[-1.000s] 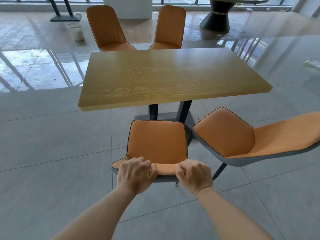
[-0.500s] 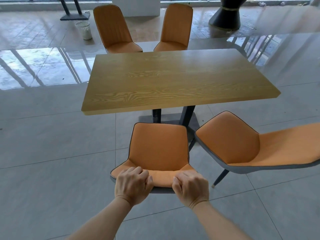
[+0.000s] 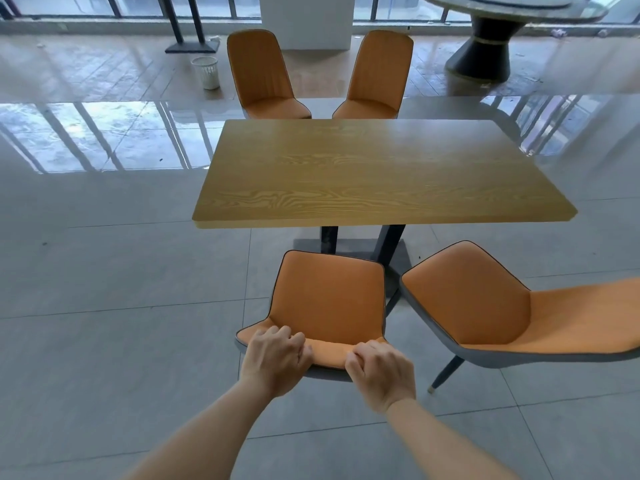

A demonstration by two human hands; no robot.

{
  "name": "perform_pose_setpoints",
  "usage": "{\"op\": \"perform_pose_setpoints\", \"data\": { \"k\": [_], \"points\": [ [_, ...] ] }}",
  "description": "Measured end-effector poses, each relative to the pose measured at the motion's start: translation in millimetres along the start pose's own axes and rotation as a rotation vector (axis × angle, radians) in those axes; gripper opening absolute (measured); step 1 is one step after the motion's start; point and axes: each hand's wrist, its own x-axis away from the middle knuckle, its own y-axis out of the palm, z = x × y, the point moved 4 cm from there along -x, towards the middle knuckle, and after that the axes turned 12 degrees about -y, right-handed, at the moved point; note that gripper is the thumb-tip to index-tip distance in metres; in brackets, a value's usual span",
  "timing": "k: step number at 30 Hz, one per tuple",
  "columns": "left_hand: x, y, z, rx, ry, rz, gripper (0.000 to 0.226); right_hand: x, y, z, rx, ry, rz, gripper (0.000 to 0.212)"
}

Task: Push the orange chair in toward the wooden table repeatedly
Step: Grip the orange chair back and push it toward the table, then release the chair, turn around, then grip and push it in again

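Note:
An orange chair with a grey shell stands in front of me, its seat facing the wooden table. The seat's front edge sits a short way from the table's near edge, outside the tabletop. My left hand grips the top of the chair's backrest on the left side, fingers curled over it. My right hand grips the same top edge on the right side. The chair's legs are hidden below the seat and my hands.
A second orange chair stands close on the right, turned sideways, almost touching the held chair. Two more orange chairs face me across the table. A white bin and a dark round table base are far back. Grey tiled floor lies to the left.
The chair and both hands have drawn back from the table a little, and the gap between seat and table edge has grown. My view has tilted up to show more of the room.

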Motion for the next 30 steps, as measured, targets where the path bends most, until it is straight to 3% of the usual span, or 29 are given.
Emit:
{"op": "perform_pose_setpoints", "data": {
  "k": [4, 8, 17, 26, 30],
  "points": [
    [0.2, -6.3, -2.0, -0.023, -0.143, -0.164, 0.06, -5.5, -1.2, 4.3, -0.159, 0.101, -0.209, 0.046],
    [6.6, -17.1, -16.6, 0.065, -0.208, -0.226, 0.056, -22.9, -8.2, 5.3, -0.435, 0.221, -0.422, 0.036],
    [-4.4, -78.3, -137.5, 0.12, -0.192, -0.151, 0.045, -83.8, -29.5, -105.8, -0.162, 0.147, -0.17, 0.04],
    [-9.6, -128.2, -280.1, 0.122, -0.256, -0.115, 0.047, -139.1, -41.2, -242.0, -0.042, 0.006, -0.13, 0.041],
    [-18.6, -140.4, -336.8, 0.188, -0.32, -0.102, 0.051, -181.5, -45.2, -299.7, -0.127, -0.03, -0.13, 0.05]
  ]
}}
